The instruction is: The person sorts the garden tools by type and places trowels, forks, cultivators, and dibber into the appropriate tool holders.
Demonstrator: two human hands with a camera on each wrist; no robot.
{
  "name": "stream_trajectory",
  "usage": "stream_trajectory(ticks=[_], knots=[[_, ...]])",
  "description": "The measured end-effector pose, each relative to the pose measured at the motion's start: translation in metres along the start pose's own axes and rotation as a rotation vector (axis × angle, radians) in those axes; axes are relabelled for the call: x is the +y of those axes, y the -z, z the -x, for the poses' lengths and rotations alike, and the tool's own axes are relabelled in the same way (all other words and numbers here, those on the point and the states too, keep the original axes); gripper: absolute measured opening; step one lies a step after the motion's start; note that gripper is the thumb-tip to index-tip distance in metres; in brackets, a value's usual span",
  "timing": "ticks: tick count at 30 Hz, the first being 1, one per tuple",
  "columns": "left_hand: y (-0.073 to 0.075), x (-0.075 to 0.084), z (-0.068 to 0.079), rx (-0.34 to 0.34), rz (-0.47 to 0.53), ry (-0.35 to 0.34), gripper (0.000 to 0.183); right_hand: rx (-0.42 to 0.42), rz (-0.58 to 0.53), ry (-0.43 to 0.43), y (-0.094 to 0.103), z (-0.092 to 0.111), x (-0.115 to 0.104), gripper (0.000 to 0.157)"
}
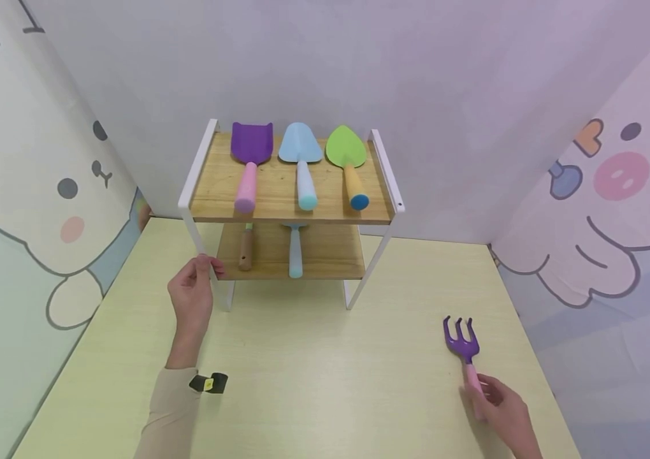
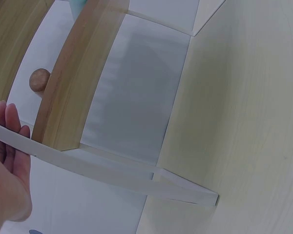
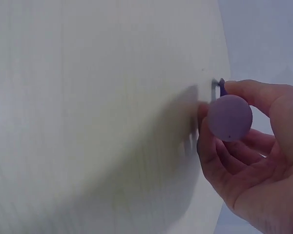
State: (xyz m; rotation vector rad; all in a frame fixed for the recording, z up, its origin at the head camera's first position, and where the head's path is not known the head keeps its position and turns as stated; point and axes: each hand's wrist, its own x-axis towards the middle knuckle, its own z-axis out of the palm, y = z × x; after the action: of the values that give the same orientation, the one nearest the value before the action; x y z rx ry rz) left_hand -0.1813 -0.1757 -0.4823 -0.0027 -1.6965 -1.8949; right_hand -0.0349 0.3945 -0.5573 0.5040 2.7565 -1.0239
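Observation:
My left hand (image 1: 192,293) holds the left white leg (image 2: 97,178) of a two-tier wooden shelf, its fingers passing behind the leg near the lower board (image 1: 325,255). At the right of the table my right hand (image 1: 503,408) grips the pink handle of a small garden fork (image 1: 462,347) with three purple prongs that point away from me. In the right wrist view the handle's round end (image 3: 229,118) faces the camera between thumb and fingers.
Along the upper board (image 1: 279,191) lie a purple shovel (image 1: 252,143), a light blue trowel (image 1: 300,143) and a green trowel (image 1: 346,148). A brown-handled tool (image 1: 246,248) and a light blue-handled tool (image 1: 295,255) lie below, their heads mostly hidden. Curtains (image 1: 445,95) surround the table.

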Motion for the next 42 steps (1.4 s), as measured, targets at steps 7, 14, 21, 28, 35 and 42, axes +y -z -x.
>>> stream_trajectory(ticks=[7,14,21,28,35,42], knots=[[0.000,0.000,0.001,-0.009,0.008,-0.009,0.035,-0.108,-0.121,-0.036,0.005,0.002,-0.001,0.064],[-0.001,0.000,0.001,-0.012,0.023,-0.011,0.036,-0.130,-0.270,-0.048,0.003,0.004,-0.006,0.064],[0.000,0.001,0.002,-0.012,0.008,0.006,0.036,-0.115,-0.338,-0.031,0.000,0.004,-0.015,0.063],[0.001,0.000,0.001,-0.011,0.002,0.002,0.035,-0.090,-0.365,0.030,-0.001,0.006,-0.024,0.061],[0.001,0.001,0.001,-0.008,0.002,0.002,0.035,-0.068,-0.385,0.124,0.000,0.008,-0.033,0.056],[0.001,0.000,0.001,-0.007,0.006,0.003,0.036,-0.051,-0.371,0.170,0.001,0.008,-0.040,0.054]])
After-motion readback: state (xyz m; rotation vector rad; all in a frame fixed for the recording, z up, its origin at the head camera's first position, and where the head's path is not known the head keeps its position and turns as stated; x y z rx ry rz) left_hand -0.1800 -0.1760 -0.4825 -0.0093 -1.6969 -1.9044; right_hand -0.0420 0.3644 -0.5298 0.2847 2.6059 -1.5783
